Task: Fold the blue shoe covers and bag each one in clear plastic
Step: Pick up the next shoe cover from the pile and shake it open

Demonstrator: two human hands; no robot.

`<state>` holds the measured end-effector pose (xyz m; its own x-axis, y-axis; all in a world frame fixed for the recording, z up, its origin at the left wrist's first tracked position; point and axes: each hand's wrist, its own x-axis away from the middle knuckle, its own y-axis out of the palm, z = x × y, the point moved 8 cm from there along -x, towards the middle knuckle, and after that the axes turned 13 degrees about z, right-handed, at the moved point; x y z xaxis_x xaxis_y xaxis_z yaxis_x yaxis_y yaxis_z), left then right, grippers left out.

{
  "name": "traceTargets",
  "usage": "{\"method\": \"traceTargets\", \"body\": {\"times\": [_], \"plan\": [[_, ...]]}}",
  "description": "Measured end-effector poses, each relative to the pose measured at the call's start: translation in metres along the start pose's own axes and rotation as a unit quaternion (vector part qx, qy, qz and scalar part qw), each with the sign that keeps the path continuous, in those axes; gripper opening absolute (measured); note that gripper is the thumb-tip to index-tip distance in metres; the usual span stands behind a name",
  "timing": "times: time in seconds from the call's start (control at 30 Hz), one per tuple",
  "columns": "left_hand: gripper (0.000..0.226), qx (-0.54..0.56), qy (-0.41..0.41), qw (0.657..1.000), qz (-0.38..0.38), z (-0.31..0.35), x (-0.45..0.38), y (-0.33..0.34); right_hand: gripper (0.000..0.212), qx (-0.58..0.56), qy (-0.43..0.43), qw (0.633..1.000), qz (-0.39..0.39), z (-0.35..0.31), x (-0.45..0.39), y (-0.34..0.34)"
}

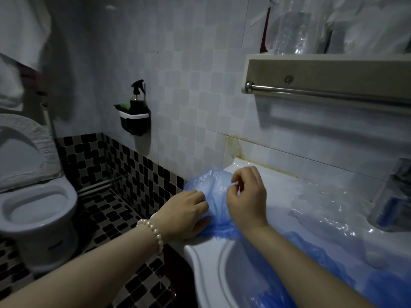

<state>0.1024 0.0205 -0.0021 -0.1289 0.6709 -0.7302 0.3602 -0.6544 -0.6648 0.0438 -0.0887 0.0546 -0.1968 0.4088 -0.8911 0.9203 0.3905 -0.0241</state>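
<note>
A crumpled blue shoe cover (214,196) lies on the far left corner of the white washbasin (204,258). My left hand (189,215), a pearl bracelet on its wrist, grips the cover's left side with curled fingers. My right hand (246,196) pinches a fold of the same cover between thumb and fingertips. More blue shoe covers (311,252) lie in the basin under my right forearm. Clear plastic bags (329,207) are spread over the basin's back right.
A toilet (37,210) with its lid up stands at the left on a black-and-grey tiled floor. A spray bottle in a black holder (135,112) hangs on the wall. A shelf with a towel rail (329,92) juts out above the basin. A container (393,196) stands at the right.
</note>
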Motion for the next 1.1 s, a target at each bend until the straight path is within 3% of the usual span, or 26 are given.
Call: {"method": "traceTargets", "body": {"times": [0.07, 0.2, 0.27, 0.37, 0.47, 0.57, 0.63, 0.77, 0.87, 1.1], "plan": [[0.04, 0.005, -0.002, 0.999, -0.032, 0.0, 0.0, 0.005, 0.027, -0.038, 0.068, 0.997, -0.01, -0.007, -0.004, 0.007], [0.069, -0.071, -0.055, 0.991, -0.103, -0.011, 0.001, 0.018, 0.021, -0.048, 0.15, 0.983, -0.095, -0.01, 0.011, 0.034], [0.073, -0.089, -0.075, 0.99, -0.076, -0.01, -0.002, 0.01, 0.021, -0.056, 0.131, 0.987, -0.07, -0.011, 0.012, 0.033], [0.066, -0.101, -0.109, 0.987, -0.058, -0.01, -0.003, -0.006, 0.012, -0.064, 0.012, 0.997, -0.048, -0.019, -0.002, 0.017], [0.047, -0.076, -0.092, 0.992, -0.037, -0.006, -0.003, -0.017, 0.008, -0.015, -0.114, 0.971, -0.21, -0.021, -0.004, 0.013], [0.027, -0.005, -0.071, 0.996, -0.046, 0.005, 0.004, -0.011, 0.014, 0.152, -0.159, 0.889, -0.402, 0.004, 0.019, 0.016], [0.02, 0.024, -0.084, 0.995, -0.051, 0.011, 0.006, -0.008, 0.021, 0.235, -0.183, 0.845, -0.444, 0.018, 0.031, 0.014], [0.014, 0.023, -0.111, 0.993, -0.042, 0.011, 0.004, -0.002, 0.028, 0.247, -0.144, 0.842, -0.458, 0.033, 0.042, 0.013], [0.023, 0.013, -0.146, 0.988, -0.043, 0.005, 0.004, -0.004, 0.024, 0.251, -0.131, 0.847, -0.449, 0.034, 0.041, 0.014], [0.039, -0.042, -0.095, 0.989, -0.104, 0.009, 0.006, -0.004, 0.005, 0.218, -0.192, 0.876, -0.385, 0.024, 0.045, 0.006]]}}
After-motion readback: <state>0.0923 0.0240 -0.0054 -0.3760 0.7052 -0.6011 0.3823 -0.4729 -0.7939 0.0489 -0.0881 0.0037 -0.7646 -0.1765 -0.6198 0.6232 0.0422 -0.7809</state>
